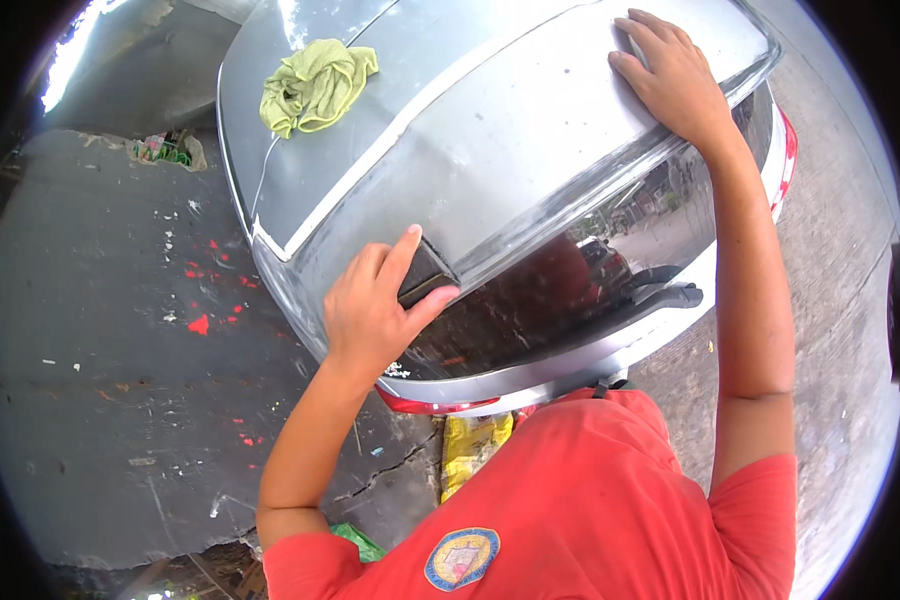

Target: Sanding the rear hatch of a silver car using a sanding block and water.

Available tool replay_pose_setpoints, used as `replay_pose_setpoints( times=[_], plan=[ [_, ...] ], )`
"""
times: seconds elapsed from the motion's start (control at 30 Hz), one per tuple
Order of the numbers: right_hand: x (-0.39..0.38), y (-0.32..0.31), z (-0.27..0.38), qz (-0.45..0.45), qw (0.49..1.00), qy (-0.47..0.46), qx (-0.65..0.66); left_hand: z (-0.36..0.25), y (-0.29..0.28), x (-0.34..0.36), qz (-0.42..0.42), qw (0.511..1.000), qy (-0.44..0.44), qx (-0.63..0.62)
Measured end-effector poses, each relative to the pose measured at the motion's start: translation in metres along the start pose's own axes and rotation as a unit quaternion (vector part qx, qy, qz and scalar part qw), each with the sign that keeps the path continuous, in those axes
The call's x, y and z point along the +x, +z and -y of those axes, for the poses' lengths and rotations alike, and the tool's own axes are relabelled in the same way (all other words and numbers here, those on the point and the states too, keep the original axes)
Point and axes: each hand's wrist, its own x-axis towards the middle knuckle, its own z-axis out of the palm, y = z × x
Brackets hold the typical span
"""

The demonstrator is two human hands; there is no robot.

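Note:
My left hand point(375, 300) grips a dark rectangular block point(427, 268) against the dull, scuffed rear part of the silver car roof point(450, 180), just above the rear window's left half. My right hand point(670, 85) lies with fingers spread on the roof's upper right, near its edge, holding nothing. A crumpled light-green cloth point(318, 85) rests farther forward on the roof's left, beside a pale raised strip. The dark rear window point(530, 310) with its wiper point(670, 296) is below both hands.
Dark, paint-spotted, cracked ground point(110, 330) lies along the left. Pale concrete pavement point(840, 400) runs along the right. A yellow sack point(470, 450) and green plastic point(355, 542) lie below the bumper. Red tail lights point(430, 405) edge the car's rear.

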Motion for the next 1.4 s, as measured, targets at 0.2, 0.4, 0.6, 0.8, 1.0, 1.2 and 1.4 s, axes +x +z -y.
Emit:
replay_pose_setpoints(
  times=[0.2, 0.4, 0.6, 0.8, 1.0, 1.2, 1.4],
  plan=[
    [0.002, -0.024, 0.014, 0.085, 0.988, 0.078, 0.102, -0.022, 0.005, 0.024, -0.022, 0.999, 0.04, 0.016],
    [0.005, -0.03, 0.025, 0.087, 0.989, 0.083, 0.09, -0.009, -0.001, 0.016, 0.011, 0.999, 0.037, 0.027],
    [0.004, -0.036, 0.022, 0.103, 0.985, 0.098, 0.095, -0.008, 0.0, 0.021, 0.007, 0.998, 0.064, 0.02],
    [0.005, -0.038, 0.031, 0.093, 0.987, 0.092, 0.09, -0.027, 0.003, 0.053, 0.01, 0.994, 0.092, 0.053],
    [0.0, -0.032, 0.022, 0.072, 0.989, 0.094, 0.092, -0.016, 0.002, 0.041, 0.008, 0.993, 0.108, 0.051],
    [0.002, -0.028, 0.019, 0.058, 0.99, 0.073, 0.105, -0.034, 0.016, 0.071, -0.013, 0.991, 0.124, 0.043],
    [0.0, -0.023, 0.014, 0.044, 0.993, 0.06, 0.095, -0.033, 0.014, 0.067, -0.005, 0.992, 0.119, 0.038]
  ],
)
